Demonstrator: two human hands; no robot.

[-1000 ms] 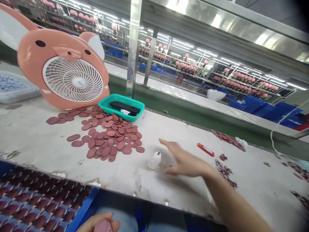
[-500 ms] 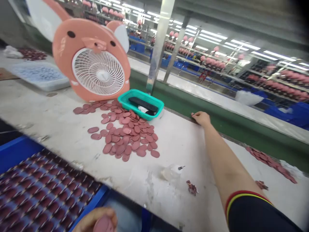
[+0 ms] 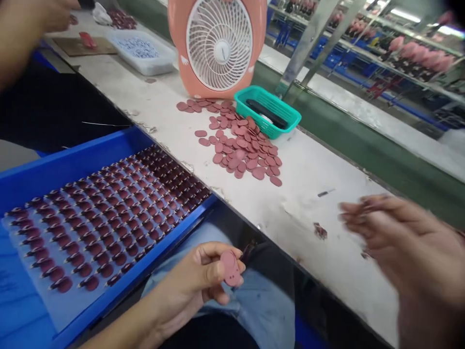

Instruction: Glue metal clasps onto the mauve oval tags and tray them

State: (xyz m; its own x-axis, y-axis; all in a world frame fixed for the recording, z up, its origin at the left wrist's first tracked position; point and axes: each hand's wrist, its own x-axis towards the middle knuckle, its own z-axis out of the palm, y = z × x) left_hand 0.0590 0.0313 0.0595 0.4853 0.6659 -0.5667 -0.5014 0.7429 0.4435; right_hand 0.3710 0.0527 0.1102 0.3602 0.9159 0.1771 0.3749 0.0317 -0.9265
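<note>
My left hand (image 3: pixel 203 276) pinches a pink oval disc (image 3: pixel 231 269) with small holes, held over my lap. My right hand (image 3: pixel 407 232) is smeared by motion above the right part of the white table (image 3: pixel 305 174); its fingers are bent, and whether they hold something cannot be made out. A heap of pink oval discs (image 3: pixel 250 145) lies on the table beyond my left hand. Between the heap and my right hand are a small dark-tipped tool (image 3: pixel 326 193) and a dark reddish scrap (image 3: pixel 320 231).
A blue tray (image 3: pixel 174 220) holds rows of dark red pieces at left. Behind the heap stand a pink fan (image 3: pixel 220 48) and a green basket (image 3: pixel 268 111). A white tub (image 3: pixel 141 51) and another person's arm (image 3: pixel 29 34) are at upper left.
The view has swung left and down. My right hand has come back from the table's far edge toward me. My left hand, with the disc, has come fully into view.
</note>
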